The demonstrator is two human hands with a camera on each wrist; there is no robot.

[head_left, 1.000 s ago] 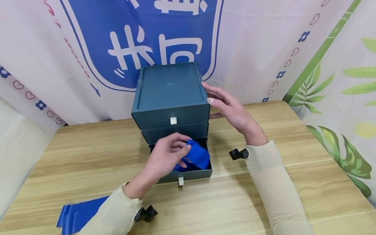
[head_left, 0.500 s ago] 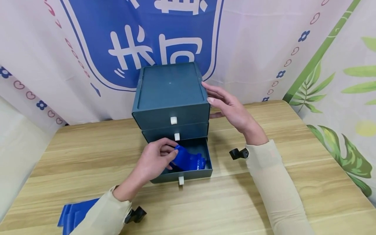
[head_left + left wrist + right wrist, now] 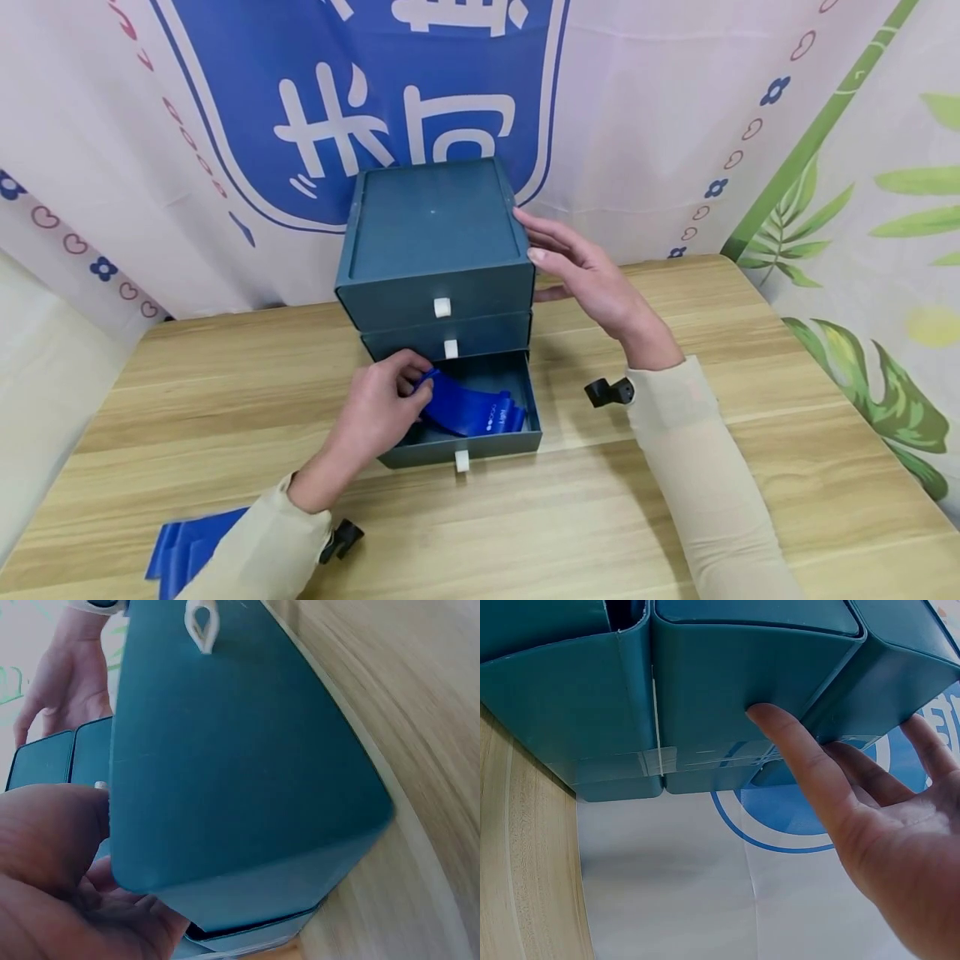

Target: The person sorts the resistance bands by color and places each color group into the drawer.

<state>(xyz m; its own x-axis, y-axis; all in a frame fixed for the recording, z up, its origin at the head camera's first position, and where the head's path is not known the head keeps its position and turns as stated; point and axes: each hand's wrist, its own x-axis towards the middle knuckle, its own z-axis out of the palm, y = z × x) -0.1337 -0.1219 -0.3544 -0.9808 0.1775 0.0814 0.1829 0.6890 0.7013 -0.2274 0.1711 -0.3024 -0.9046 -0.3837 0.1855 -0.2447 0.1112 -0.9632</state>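
Note:
A dark teal three-drawer desktop cabinet (image 3: 435, 221) stands against the back cloth, its bottom drawer (image 3: 427, 453) pulled out. Inside that drawer lies a flat blue resistance band (image 3: 468, 408) printed "Light" near its right end. My left hand (image 3: 378, 406) reaches over the drawer's left wall and pinches the band's left end between thumb and fingers. In the left wrist view, the drawer front hides the band and part of the left hand (image 3: 45, 870). My right hand (image 3: 588, 275) rests its extended fingers against the cabinet's right side, as the right wrist view also shows.
More blue bands (image 3: 191, 546) lie at the table's front left, partly under the left sleeve. White pull tabs (image 3: 462, 461) stick out from the drawer fronts. The wooden table (image 3: 600, 517) meets a printed cloth (image 3: 622, 125) behind the cabinet.
My left hand has moved left, drawing the band's end toward the drawer's left side; the band now lies more stretched out with its print showing. The right hand stays put.

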